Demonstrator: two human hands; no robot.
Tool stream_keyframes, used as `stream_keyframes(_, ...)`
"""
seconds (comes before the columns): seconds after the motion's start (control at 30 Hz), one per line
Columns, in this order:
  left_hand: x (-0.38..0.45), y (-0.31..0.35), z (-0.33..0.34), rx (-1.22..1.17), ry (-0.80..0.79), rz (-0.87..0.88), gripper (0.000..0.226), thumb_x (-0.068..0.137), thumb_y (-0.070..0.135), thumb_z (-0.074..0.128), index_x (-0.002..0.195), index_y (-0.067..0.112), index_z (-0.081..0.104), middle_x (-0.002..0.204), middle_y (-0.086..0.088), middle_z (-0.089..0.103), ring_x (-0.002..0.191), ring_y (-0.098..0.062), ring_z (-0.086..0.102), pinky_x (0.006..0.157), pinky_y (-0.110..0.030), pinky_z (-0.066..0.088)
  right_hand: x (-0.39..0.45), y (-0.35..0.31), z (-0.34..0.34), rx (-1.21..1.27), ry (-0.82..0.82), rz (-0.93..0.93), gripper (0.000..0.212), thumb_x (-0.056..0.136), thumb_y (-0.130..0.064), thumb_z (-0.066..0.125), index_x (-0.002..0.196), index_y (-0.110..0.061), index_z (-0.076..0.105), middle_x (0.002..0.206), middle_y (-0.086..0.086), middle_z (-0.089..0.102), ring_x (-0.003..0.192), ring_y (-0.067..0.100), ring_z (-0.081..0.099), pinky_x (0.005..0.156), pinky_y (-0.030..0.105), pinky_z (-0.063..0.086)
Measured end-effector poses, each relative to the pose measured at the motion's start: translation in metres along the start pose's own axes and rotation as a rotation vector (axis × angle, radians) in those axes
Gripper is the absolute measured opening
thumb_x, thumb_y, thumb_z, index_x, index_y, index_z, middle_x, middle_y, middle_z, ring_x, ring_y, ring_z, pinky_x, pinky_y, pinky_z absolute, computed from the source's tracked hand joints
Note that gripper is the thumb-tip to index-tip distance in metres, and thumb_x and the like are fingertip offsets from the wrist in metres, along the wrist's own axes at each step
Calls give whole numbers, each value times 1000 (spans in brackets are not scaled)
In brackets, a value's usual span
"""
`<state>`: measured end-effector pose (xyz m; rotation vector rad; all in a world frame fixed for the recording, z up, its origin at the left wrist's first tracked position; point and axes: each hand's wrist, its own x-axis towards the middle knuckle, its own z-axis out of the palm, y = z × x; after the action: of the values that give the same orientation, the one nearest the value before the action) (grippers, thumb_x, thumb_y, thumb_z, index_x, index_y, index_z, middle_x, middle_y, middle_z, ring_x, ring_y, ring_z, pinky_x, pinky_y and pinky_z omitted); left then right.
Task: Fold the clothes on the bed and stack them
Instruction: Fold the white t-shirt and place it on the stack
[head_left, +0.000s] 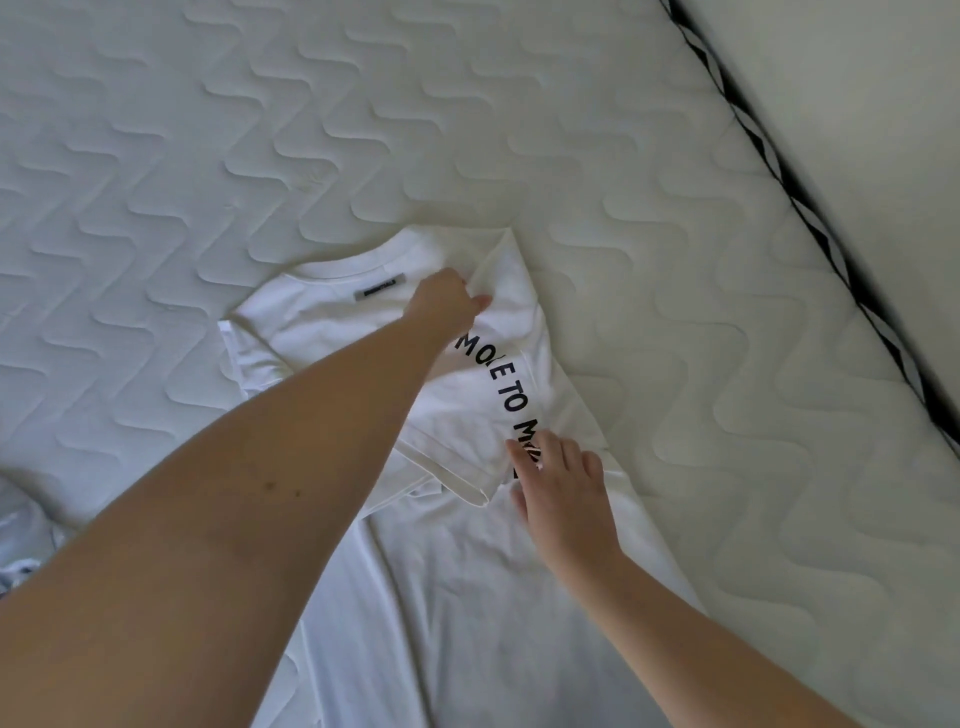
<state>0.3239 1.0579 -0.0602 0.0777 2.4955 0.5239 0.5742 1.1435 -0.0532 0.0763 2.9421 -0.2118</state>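
A white T-shirt (467, 571) with black lettering lies spread on the quilted mattress (363, 130), neck away from me, a grey label inside the collar. Its right side and sleeve are folded in over the chest. My left hand (447, 301) reaches across to the shoulder near the collar and pinches the folded fabric there. My right hand (561, 488) rests lower down on the folded sleeve's hem beside the lettering, fingers extended and pressing the cloth flat.
Another pale garment (21, 540) is bunched at the left edge. The mattress edge with black-and-white piping (810, 208) runs diagonally at the right, with a pale wall (883, 104) beyond it.
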Motion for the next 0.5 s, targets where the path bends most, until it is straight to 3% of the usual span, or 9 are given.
stream_keyframes(0.1, 3, -7, -1, -73, 112, 10, 16, 98, 34, 51, 103, 18, 51, 83, -2, 60, 69, -17, 57, 56, -28, 36, 5, 7, 5, 54, 186, -77, 8, 86, -26, 68, 91, -20, 70, 86, 2, 60, 72, 24, 56, 64, 35, 43)
stream_keyframes(0.23, -1, -24, -5, -163, 292, 64, 7, 99, 32, 47, 95, 27, 48, 65, 7, 59, 50, -6, 54, 48, -24, 30, 11, 5, 6, 151, 278, -119, 14, 91, -20, 58, 98, -14, 69, 82, 3, 59, 67, 24, 54, 60, 35, 43)
stream_keyframes(0.37, -2, -42, -4, -98, 291, 39, 19, 103, 27, 37, 106, 18, 53, 68, 0, 57, 66, -19, 54, 55, -24, 28, 13, -5, 8, 182, 147, -101, 51, 75, -7, 71, 125, -12, 61, 113, 5, 63, 98, 27, 61, 86, 38, 50)
stream_keyframes(0.43, 0, -44, -6, -113, 199, 3, 33, 104, 36, 36, 88, 12, 54, 63, 1, 51, 62, -18, 50, 57, -29, 34, 10, -6, 10, 186, 76, -83, 62, 71, -5, 70, 131, -13, 56, 124, 7, 59, 114, 29, 57, 95, 39, 47)
stream_keyframes(0.5, 3, -44, -8, -117, 88, -6, 50, 98, 53, 43, 68, 14, 49, 58, 2, 47, 56, -16, 47, 52, -30, 33, 8, -4, 12, 187, 34, -44, 68, 68, -2, 70, 133, -13, 54, 126, 9, 58, 114, 29, 57, 93, 39, 48)
